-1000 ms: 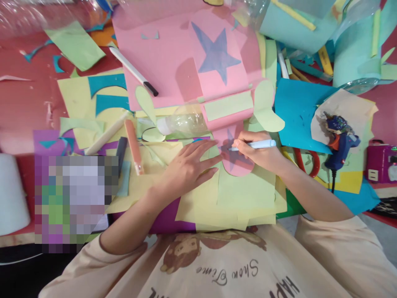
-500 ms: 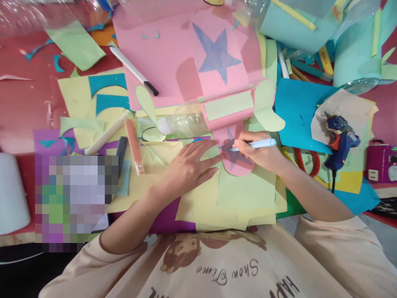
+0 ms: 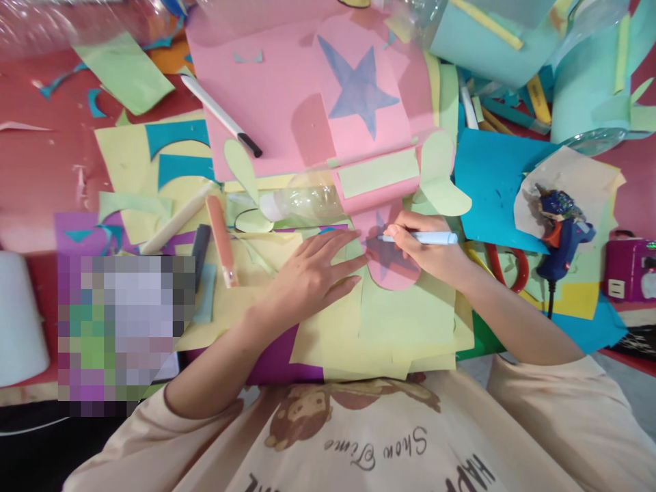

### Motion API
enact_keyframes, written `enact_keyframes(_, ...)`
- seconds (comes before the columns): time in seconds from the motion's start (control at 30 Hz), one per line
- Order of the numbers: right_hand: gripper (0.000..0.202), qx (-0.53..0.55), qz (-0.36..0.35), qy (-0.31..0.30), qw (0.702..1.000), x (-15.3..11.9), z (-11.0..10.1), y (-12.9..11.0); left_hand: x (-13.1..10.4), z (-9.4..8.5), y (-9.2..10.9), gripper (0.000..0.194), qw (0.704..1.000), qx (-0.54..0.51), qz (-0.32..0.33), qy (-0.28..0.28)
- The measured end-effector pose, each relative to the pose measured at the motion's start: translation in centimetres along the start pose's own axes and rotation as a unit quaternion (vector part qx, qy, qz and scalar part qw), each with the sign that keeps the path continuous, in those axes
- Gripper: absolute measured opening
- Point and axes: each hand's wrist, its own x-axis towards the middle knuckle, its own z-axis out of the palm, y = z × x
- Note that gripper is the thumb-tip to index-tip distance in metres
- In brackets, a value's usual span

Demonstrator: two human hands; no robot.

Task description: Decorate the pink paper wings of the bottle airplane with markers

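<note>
My right hand [image 3: 423, 242] grips a light-blue marker [image 3: 438, 238], its tip on a blue star [image 3: 387, 256] drawn on the rounded pink paper wing [image 3: 394, 277]. My left hand [image 3: 320, 270] lies with fingers spread, fingertips at the wing's left edge. The wing joins a clear plastic bottle [image 3: 312, 195] with a white cap, wrapped in pink paper and a pale green strip [image 3: 379, 174]. On the opposite wing is a larger blue star [image 3: 361, 89]. Pale green rounded paper pieces [image 3: 441, 174] stick out at the bottle's right end.
A blue glue gun [image 3: 564, 236] rests on paper at the right, near red-handled scissors [image 3: 520, 270]. A white marker with a black end [image 3: 225, 119] lies on the pink sheet [image 3: 256, 96]. Paper scraps, an orange marker [image 3: 221, 239] and a white cylinder [image 3: 20, 321] are at the left.
The marker tip has shifted slightly up and to the left on the star, and my right hand has tilted a little. My left hand stays almost still.
</note>
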Motion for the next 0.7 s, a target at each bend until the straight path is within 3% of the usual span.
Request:
enact_keyframes(0.23, 0.035, -0.001, -0.001, 0.001, 1.000, -0.05, -0.01, 0.28, 0.03, -0.10, 0.12, 0.026, 1.000, 0.003, 0.003, 0.004)
enact_keyframes(0.7, 0.036, 0.022, 0.022, -0.056, 0.998, -0.18, -0.15, 0.51, -0.12, 0.22, -0.08, 0.027, 1.000, -0.002, 0.002, 0.006)
